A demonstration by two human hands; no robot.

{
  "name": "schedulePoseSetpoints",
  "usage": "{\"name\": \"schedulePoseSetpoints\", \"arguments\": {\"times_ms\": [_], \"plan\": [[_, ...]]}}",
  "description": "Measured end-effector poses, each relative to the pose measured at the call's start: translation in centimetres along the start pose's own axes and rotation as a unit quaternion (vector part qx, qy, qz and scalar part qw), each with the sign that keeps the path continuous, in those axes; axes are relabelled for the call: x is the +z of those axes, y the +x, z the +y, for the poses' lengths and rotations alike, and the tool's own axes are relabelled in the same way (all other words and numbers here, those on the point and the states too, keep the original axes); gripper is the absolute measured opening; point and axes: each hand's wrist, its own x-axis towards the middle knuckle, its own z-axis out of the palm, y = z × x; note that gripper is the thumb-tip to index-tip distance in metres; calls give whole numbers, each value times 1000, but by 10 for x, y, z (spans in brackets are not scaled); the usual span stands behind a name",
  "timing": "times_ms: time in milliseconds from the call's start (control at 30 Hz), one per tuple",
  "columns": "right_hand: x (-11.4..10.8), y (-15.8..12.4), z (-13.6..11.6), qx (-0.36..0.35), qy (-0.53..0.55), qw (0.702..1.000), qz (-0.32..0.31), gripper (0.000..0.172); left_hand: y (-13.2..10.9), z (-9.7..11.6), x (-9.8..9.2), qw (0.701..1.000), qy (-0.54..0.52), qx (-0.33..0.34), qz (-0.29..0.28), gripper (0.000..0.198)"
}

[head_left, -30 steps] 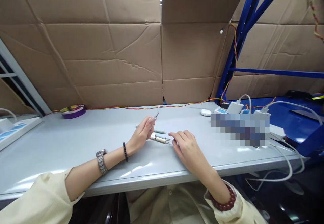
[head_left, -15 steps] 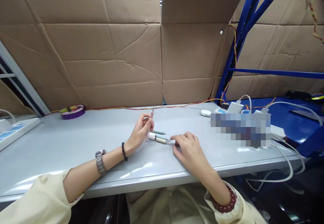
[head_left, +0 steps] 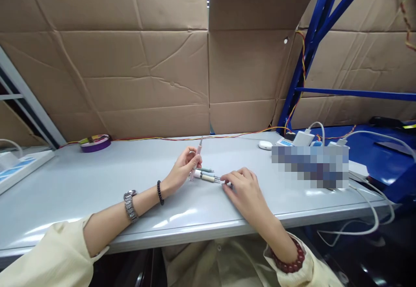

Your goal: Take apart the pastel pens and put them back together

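Observation:
My left hand (head_left: 186, 169) is closed round a slim pink pen (head_left: 196, 161), holding it nearly upright with its tip up. Just beyond that hand, several pens lie together on the table, tips to the right. One is green (head_left: 205, 170), and a cream pen (head_left: 208, 178) lies nearest to me. The left hand partly covers their left ends. My right hand (head_left: 243, 189) rests on the table just right of the pen tips, fingers curled and thumb tucked close. A small dark bit shows beneath its fingers, too hidden to name.
A purple-edged roll of tape (head_left: 95, 143) sits at the back left, near a white power strip (head_left: 27, 170). At the back right are a white earbud case (head_left: 265, 145), white chargers (head_left: 303, 138) and loose cables. Cardboard (head_left: 156, 83) walls the back; a blue frame (head_left: 312, 49) rises at right.
The pink pen has shifted slightly right and tilted a little more in my left hand. My right hand stays by the pen tips, its fingers slightly moved. The pens on the table look unchanged.

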Motion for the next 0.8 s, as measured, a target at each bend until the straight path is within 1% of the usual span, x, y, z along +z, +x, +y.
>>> {"name": "schedulePoseSetpoints", "arguments": {"times_ms": [67,133,167,233,267,333,433,500,600,700,800], "plan": [[-4,1,0,1,76,994,82,14,-4,3,2,999,27,16,-15,23],[-8,0,-1,13,166,970,179,13,-9,6,4,994,89,51,-40,17],[-9,0,-1,21,209,954,215,12,-12,8,5,987,130,75,-56,14],[-11,-2,-1,34,278,927,249,12,-16,10,6,966,207,124,-92,10],[-11,-3,-1,37,302,919,251,13,-17,10,7,956,234,142,-107,10],[-10,-4,-1,33,329,914,237,14,-18,11,7,944,261,161,-123,10],[-8,-5,-2,2,326,921,212,16,-18,11,7,935,284,176,-121,10],[-8,-5,-3,-15,312,927,210,16,-18,10,7,933,290,180,-117,10],[-8,-4,-4,-19,293,933,208,17,-17,9,7,925,304,199,-113,10],[-9,-3,-5,-26,274,946,172,16,-16,10,6,900,341,245,-116,12],[-9,-1,-4,-30,266,953,142,14,-16,10,5,862,390,306,-104,15]]}}
